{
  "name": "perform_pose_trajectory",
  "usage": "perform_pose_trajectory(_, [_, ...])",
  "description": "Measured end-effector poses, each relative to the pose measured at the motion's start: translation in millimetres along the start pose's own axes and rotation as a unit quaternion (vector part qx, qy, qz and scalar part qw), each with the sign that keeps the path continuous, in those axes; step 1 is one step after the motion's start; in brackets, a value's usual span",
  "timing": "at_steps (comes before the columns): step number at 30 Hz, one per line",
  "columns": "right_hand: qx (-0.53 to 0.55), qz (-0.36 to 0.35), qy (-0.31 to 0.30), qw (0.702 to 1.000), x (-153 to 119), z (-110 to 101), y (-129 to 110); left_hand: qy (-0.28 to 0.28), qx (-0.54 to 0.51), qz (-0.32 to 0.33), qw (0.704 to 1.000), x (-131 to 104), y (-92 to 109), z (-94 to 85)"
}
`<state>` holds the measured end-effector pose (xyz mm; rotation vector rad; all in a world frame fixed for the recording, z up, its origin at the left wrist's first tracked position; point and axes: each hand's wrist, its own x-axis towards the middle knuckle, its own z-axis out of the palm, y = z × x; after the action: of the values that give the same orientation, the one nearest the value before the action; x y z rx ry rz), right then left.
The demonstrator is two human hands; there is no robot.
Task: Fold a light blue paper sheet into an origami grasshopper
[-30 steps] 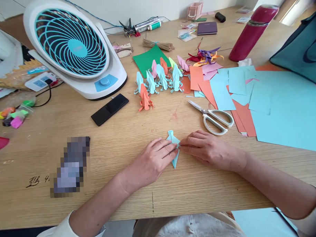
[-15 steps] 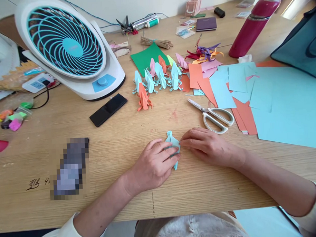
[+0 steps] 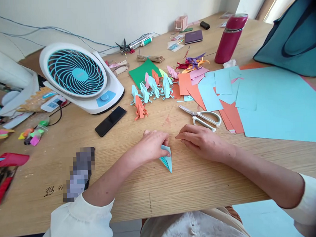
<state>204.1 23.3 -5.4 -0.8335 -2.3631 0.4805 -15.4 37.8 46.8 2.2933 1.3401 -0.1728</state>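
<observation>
Left hand (image 3: pixel 153 144) pinches folded blue paper (image 3: pixel 168 162) on table (image 3: pixel 134 192), between phone (image 3: pixel 110 121) and right hand (image 3: pixel 200 141); right's grip unclear. Table handwriting (image 3: pixel 49 191): "4" legible. Fan (image 3: pixel 80 74) hub lettering too small.

1. The head camera is looking forward and down from above the near edge of the table (image 3: pixel 207 189).
2. It is facing the wall (image 3: pixel 133 12), taking in a fan (image 3: pixel 80 74) at left and a bag (image 3: pixel 274 47) at right.
3. It is viewing the left hand (image 3: pixel 153 144) and right hand (image 3: pixel 204 141) from close behind.
</observation>
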Motion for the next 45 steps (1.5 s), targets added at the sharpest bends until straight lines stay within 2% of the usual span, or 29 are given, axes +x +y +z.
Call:
perform_pose_trajectory(2, [0.074, 0.065, 0.024, 0.995, 1, -1, -2, 0.022, -0.115, -0.006, 0.993, -1, -3, -3.9])
perform_pose_trajectory(5, [0.205, 0.154, 0.044, 0.966, 3, -2, -7, 0.137, -0.232, 0.011, 0.963, -5, 0, -5.7])
perform_pose_trajectory(7, [0.246, 0.162, 0.066, 0.953, 4, -3, -8, 0.232, -0.256, 0.038, 0.938, -6, 6, -2.2])
perform_pose_trajectory(9, [0.237, 0.152, 0.104, 0.954, 4, -3, -9, 0.303, -0.256, 0.064, 0.915, -5, 11, 3.6])
perform_pose_trajectory(11, [0.207, 0.132, 0.143, 0.959, 4, -3, -10, 0.351, -0.252, 0.086, 0.898, -4, 14, 9.4])
perform_pose_trajectory(13, [0.177, 0.102, 0.170, 0.964, 4, -3, -10, 0.376, -0.237, 0.116, 0.888, -2, 15, 13.3])
perform_pose_trajectory(17, [0.146, 0.055, 0.183, 0.971, 4, -2, -10, 0.407, -0.192, 0.187, 0.873, -2, 11, 16.4])
perform_pose_trajectory(22, [0.139, 0.052, 0.193, 0.970, 3, -2, -9, 0.408, -0.160, 0.250, 0.863, -3, 3, 19.0])
perform_pose_trajectory(29, [0.161, 0.049, 0.187, 0.968, 3, -5, -7, 0.389, -0.168, 0.254, 0.870, -2, -4, 21.4])
perform_pose_trajectory(35, [0.256, 0.116, 0.149, 0.948, 2, -5, -2, 0.375, -0.196, 0.267, 0.866, -4, -4, 18.9])
perform_pose_trajectory(40, [0.286, 0.093, 0.151, 0.942, 2, -6, 0, 0.376, -0.188, 0.256, 0.870, -4, -2, 18.8])
perform_pose_trajectory(45, [0.272, 0.095, 0.145, 0.946, 4, -7, -5, 0.386, -0.186, 0.233, 0.873, -3, 3, 20.0])
